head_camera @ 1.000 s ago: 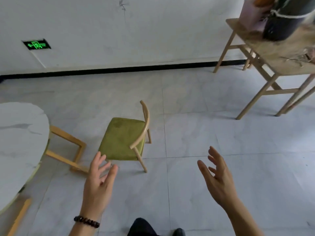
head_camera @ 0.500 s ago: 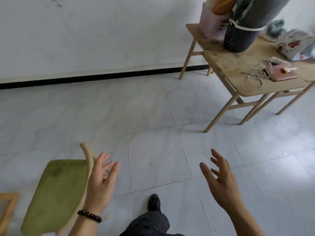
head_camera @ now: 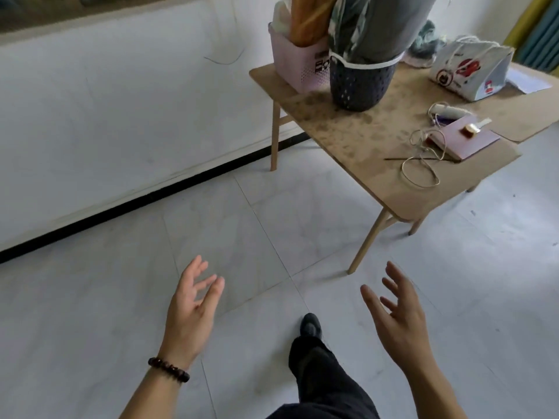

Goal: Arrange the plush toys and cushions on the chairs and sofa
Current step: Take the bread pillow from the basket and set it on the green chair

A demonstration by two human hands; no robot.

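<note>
Head view: both hands are held out over the tiled floor [head_camera: 90, 313], palms turned inward. The left hand [head_camera: 193, 309], with a beaded bracelet [head_camera: 168, 369] at its wrist, and the right hand [head_camera: 396, 316] are seen with fingers spread and loose; nothing is held in either grip. A dark shoe [head_camera: 310, 325] is planted between them. Farther off, a wooden surface [head_camera: 348, 137] is set near the wall. On it an orange roll [head_camera: 308, 19] is stood in a pink basket [head_camera: 299, 68], just beside a grey roll [head_camera: 390, 22] in a dark basket [head_camera: 358, 86]. Whether these rolls are cushions cannot be told.
</note>
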